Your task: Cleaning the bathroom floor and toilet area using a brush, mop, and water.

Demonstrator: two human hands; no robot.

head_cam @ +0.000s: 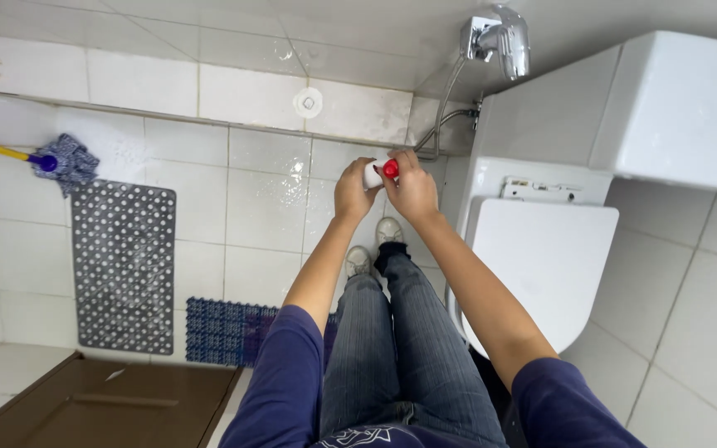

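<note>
A single head-worn camera is looking steeply down from the person's head, so the view is running along both outstretched arms toward the tiled floor [259, 207]. It is facing forward and downward, with the wall tiles lying across the top of the picture and the person's own legs and shoes directly below the lens. The left hand [352, 192] and right hand [415, 189] are sitting near the middle, at arm's length from the camera. The closed toilet [541, 265] is lying close on the right, and the grey mat [124, 265] is spreading out on the left. No second view is sharing the scene.
</note>
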